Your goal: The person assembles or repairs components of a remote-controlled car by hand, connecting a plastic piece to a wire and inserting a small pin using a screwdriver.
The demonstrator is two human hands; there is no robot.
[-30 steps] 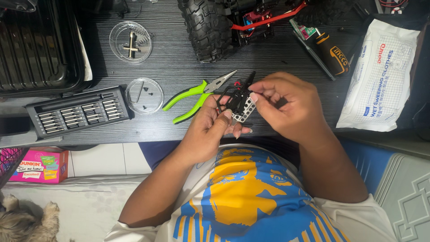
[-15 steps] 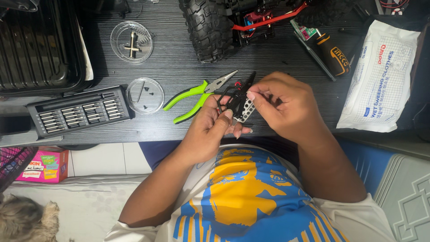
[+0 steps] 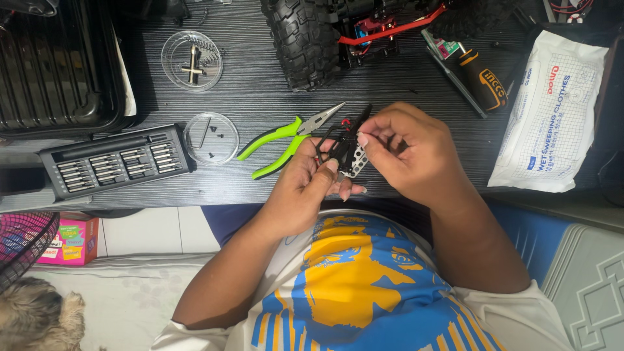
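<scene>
Both of my hands meet at the front edge of a dark wooden table [image 3: 260, 91]. My left hand [image 3: 305, 188] cradles a small black frame part with a perforated silver plate [image 3: 346, 149]. My right hand [image 3: 409, 153] pinches the upper right side of that same part with thumb and fingertips. Green-handled needle-nose pliers [image 3: 283, 138] lie on the table just left of my hands. A model truck with a large knobby tyre [image 3: 305, 39] and red links stands behind them.
A black bit set [image 3: 117, 162] lies at the left. Two clear round dishes hold small metal parts [image 3: 211, 138], [image 3: 192, 62]. A black case [image 3: 52, 65] fills the far left. A white wipes pack [image 3: 552, 110] and a black-orange tool [image 3: 481, 81] sit right. A dog [image 3: 39, 318] lies below.
My hands keep hold of the small part; the right fingers have shifted slightly on it. The dog's head at the lower left has moved.
</scene>
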